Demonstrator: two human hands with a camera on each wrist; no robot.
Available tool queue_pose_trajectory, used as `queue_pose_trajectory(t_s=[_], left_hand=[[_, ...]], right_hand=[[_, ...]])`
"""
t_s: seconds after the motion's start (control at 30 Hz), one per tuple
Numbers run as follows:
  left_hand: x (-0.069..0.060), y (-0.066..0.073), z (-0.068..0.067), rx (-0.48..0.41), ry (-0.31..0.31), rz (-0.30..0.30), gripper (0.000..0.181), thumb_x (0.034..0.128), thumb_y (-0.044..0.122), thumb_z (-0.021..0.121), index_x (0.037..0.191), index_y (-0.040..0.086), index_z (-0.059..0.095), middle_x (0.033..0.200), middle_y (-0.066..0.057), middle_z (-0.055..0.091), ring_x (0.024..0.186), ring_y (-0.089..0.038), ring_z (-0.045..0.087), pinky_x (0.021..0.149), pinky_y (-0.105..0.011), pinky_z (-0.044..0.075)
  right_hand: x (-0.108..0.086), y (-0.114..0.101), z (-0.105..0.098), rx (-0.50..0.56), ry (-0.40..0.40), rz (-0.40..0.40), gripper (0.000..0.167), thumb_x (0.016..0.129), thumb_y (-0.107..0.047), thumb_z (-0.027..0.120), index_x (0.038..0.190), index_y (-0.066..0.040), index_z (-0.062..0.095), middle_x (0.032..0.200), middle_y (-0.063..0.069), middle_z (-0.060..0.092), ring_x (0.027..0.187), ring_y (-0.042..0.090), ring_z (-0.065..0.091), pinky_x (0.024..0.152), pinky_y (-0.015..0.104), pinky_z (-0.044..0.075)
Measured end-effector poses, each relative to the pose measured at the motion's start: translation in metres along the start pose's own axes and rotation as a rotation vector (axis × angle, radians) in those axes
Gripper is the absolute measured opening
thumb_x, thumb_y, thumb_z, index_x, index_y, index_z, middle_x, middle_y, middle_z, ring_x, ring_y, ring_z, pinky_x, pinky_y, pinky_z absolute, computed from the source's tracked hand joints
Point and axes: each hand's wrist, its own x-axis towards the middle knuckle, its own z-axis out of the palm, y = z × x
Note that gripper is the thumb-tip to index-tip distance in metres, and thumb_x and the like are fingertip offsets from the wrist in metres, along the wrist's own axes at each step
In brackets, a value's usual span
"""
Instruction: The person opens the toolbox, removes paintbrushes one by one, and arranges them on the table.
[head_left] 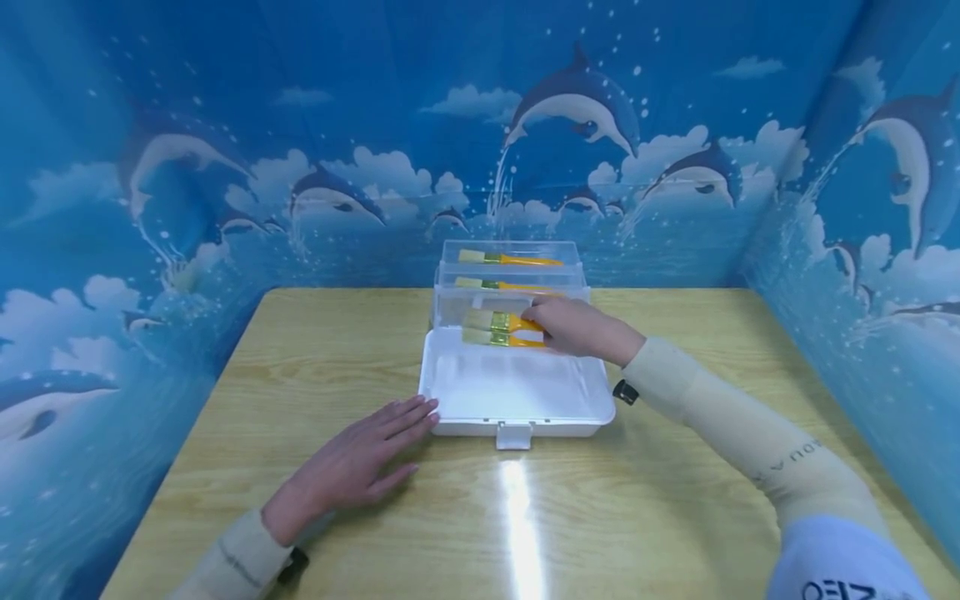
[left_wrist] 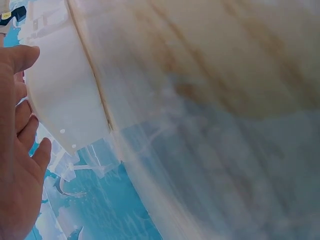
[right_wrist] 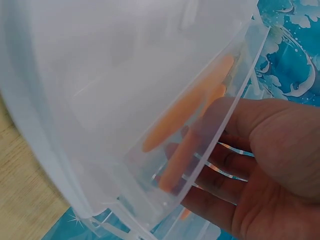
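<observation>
A white case [head_left: 517, 387] with a front latch stands open, its clear tiered trays [head_left: 450, 308] raised at the back. Two flat paintbrushes with orange handles lie side by side at the lowest tray. My right hand [head_left: 577, 327] pinches the handle of the rear paintbrush [head_left: 487, 319]; the front paintbrush [head_left: 480, 337] is just beside it. In the right wrist view, thumb and fingers close around an orange handle [right_wrist: 180, 157], partly behind clear plastic. My left hand [head_left: 367, 454] rests with fingers extended, fingertips at the case's left front corner.
One paintbrush [head_left: 517, 260] lies in the top clear tray and another paintbrush [head_left: 495, 285] in the tray below it. The case stands on a wood-grain table [head_left: 337, 350]. A blue dolphin-print backdrop [head_left: 375, 100] surrounds the table at the back and sides.
</observation>
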Motion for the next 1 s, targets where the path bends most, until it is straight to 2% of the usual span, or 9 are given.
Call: queue_pose_trajectory(t_s=[0.47,0.83,1.0], left_hand=[[0.0,0.0,0.0,-0.002,0.006,0.002,0.071,0.0956,0.033,0.069,0.156,0.009,0.041,0.164,-0.007,0.035,0.151,-0.026,0.035,0.124,-0.044,0.031],[0.0,0.001,0.0,-0.008,-0.026,-0.021,0.069,0.0991,0.035,0.064,0.158,0.011,0.037,0.166,-0.004,0.031,0.152,-0.023,0.031,0.125,-0.043,0.028],[0.0,0.0,-0.001,-0.009,-0.045,-0.028,0.066,0.102,0.036,0.06,0.158,0.012,0.036,0.167,-0.004,0.03,0.153,-0.023,0.03,0.126,-0.044,0.027]], right_hand=[[-0.005,0.003,0.0,0.028,0.028,-0.058,0.033,0.095,0.006,0.058,0.126,0.0,0.068,0.104,0.013,0.07,0.087,0.021,0.064,0.071,0.032,0.057],[-0.012,0.006,0.003,0.043,0.088,-0.071,0.039,0.097,0.004,0.056,0.134,-0.001,0.064,0.108,0.011,0.068,0.085,0.018,0.059,0.065,0.029,0.049],[-0.015,0.007,0.003,0.046,0.112,-0.075,0.04,0.098,0.004,0.056,0.137,-0.001,0.062,0.109,0.012,0.067,0.084,0.018,0.058,0.065,0.029,0.049]])
